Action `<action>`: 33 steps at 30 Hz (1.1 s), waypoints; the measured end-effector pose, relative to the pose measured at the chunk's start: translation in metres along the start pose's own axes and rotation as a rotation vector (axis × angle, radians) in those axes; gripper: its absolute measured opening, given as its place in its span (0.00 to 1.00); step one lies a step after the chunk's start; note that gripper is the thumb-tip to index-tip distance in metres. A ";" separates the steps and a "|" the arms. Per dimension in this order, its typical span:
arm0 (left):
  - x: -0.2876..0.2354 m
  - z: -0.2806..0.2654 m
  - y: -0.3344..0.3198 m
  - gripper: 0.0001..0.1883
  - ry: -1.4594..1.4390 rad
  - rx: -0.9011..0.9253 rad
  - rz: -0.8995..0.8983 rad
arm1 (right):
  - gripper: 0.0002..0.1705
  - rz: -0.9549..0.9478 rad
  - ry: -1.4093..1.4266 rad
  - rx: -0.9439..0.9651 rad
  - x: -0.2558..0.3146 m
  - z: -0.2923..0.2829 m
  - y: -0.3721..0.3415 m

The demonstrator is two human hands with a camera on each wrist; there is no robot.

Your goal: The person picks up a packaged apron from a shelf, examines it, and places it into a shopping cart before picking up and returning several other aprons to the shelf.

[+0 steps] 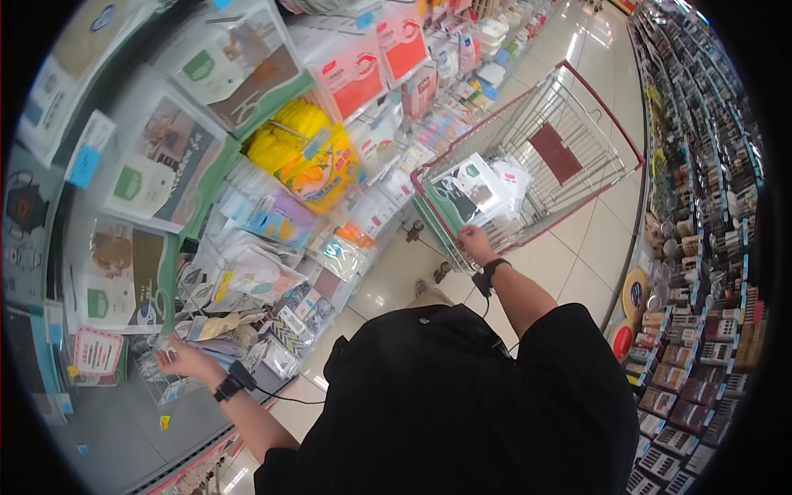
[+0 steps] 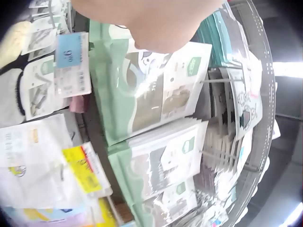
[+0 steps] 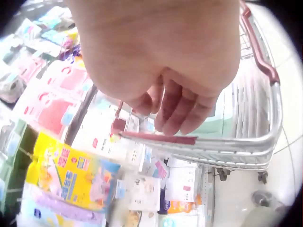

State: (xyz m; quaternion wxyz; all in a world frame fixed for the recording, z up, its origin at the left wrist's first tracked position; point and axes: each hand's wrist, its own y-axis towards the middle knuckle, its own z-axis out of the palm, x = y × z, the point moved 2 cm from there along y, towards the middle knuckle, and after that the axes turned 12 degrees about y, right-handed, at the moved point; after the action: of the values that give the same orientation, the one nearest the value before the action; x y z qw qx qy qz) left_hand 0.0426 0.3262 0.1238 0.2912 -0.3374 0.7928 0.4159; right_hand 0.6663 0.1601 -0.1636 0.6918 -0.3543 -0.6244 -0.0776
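Observation:
At the lower left of the head view, my left hand point(image 1: 180, 360) is beside the wire rack of small packets point(image 1: 216, 328), fingers loosely bent with nothing in them. Only part of that hand point(image 2: 156, 23) shows in the left wrist view, overlapping a green-and-white pack point(image 2: 147, 90) on the shelf. My right hand point(image 1: 474, 245) is at the near end of a shopping cart point(image 1: 528, 239). In the right wrist view its fingers point(image 3: 173, 113) hang loosely curled right at the cart's red-trimmed rim point(image 3: 161, 138). A green-edged pack point(image 1: 466, 194) lies inside the cart, close to this hand.
Large green-and-white packs point(image 1: 165, 157) hang along the left display. Yellow packs point(image 1: 309, 157) and red-and-white packs point(image 1: 351, 78) hang farther along. Tiled floor point(image 1: 569, 227) runs beneath the cart. Shelves of small boxed goods point(image 1: 693, 330) line the right side.

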 end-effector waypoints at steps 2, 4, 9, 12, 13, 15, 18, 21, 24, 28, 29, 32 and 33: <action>0.007 -0.004 -0.032 0.22 -0.070 0.048 0.056 | 0.09 0.074 0.185 -0.081 -0.003 -0.015 0.015; 0.036 0.010 -0.054 0.16 -0.192 0.251 0.148 | 0.08 0.205 0.490 -0.092 -0.014 -0.032 0.029; 0.017 0.022 -0.143 0.17 0.194 1.255 0.502 | 0.06 0.473 0.542 -0.138 -0.041 -0.054 0.057; 0.055 0.033 -0.169 0.25 0.528 1.845 0.608 | 0.11 0.568 0.588 -0.235 -0.058 -0.058 0.072; 0.055 0.032 -0.173 0.25 0.537 1.842 0.602 | 0.16 0.588 0.590 -0.237 -0.063 -0.059 0.078; 0.021 0.023 -0.190 0.30 0.668 1.683 0.572 | 0.21 0.608 0.598 -0.232 -0.057 -0.055 0.090; 0.009 0.024 -0.201 0.29 0.501 1.535 0.557 | 0.30 0.644 0.543 -0.344 -0.048 -0.053 0.097; 0.001 0.020 -0.207 0.28 0.482 1.512 0.522 | 0.37 0.699 0.635 -0.384 -0.058 -0.055 0.115; -0.012 0.011 -0.213 0.27 0.535 1.508 0.527 | 0.34 0.714 0.754 -0.419 -0.056 -0.052 0.124; -0.017 0.006 -0.227 0.26 0.569 1.523 0.509 | 0.24 0.694 0.563 -0.417 -0.062 -0.056 0.133; -0.015 0.006 -0.229 0.26 0.573 1.524 0.505 | 0.21 0.730 0.562 -0.435 -0.070 -0.057 0.138; 0.000 0.008 -0.233 0.26 0.547 1.571 0.512 | 0.22 0.735 0.473 -0.455 -0.081 -0.063 0.150; 0.003 0.009 -0.234 0.25 0.539 1.576 0.506 | 0.22 0.737 0.473 -0.453 -0.083 -0.062 0.152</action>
State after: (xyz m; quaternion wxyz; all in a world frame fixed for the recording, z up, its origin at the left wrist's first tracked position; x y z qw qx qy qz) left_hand 0.2242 0.2335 0.0092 0.1411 0.0618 0.9427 -0.2959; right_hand 0.7828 0.2075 -0.2981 0.7016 -0.6658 -0.2509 -0.0400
